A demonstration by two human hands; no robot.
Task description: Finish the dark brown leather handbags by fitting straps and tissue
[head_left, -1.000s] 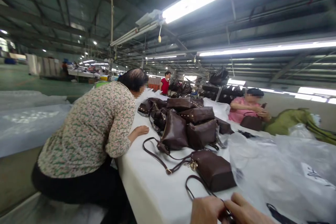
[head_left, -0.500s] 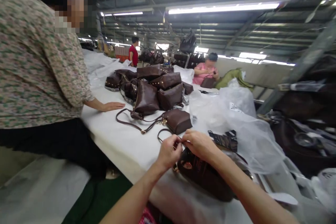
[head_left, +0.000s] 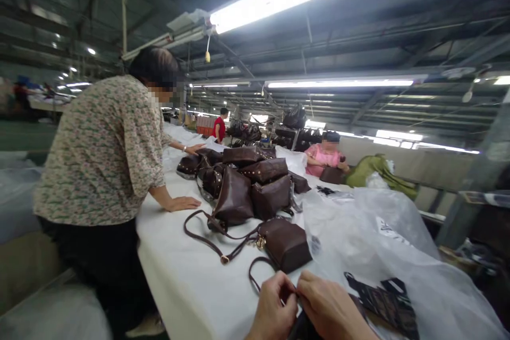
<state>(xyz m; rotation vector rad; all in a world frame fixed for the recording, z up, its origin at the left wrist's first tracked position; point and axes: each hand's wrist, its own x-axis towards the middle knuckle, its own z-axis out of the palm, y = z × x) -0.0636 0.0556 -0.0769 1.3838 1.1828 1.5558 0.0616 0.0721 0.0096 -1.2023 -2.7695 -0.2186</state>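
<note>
At the bottom of the view my left hand (head_left: pixel 274 305) and my right hand (head_left: pixel 330 300) meet, fingertips pinched together on a thin dark strap. A loop of this bag strap (head_left: pixel 252 271) curves out on the table to the left of my fingers. Below my hands a dark bag (head_left: pixel 305 328) is mostly cut off by the frame edge and covered by my hands. Just beyond lies a brown handbag (head_left: pixel 287 244) with a gold-coloured charm (head_left: pixel 261 243) and a long strap (head_left: pixel 207 244) spread to its left.
A pile of brown studded bags (head_left: pixel 235 196) sits on the white table (head_left: pixel 171 255). A person in a floral top (head_left: pixel 107 154) leans on the table at left. Clear plastic bags (head_left: pixel 370 223) and black printed tags (head_left: pixel 386 297) lie at right. Another person in pink (head_left: pixel 319 156) sits farther back.
My view has tilted up and shifted left, so my hands and the bag sit lower in it. Both hands keep their pinch. The person at left now shows a second hand by the pile.
</note>
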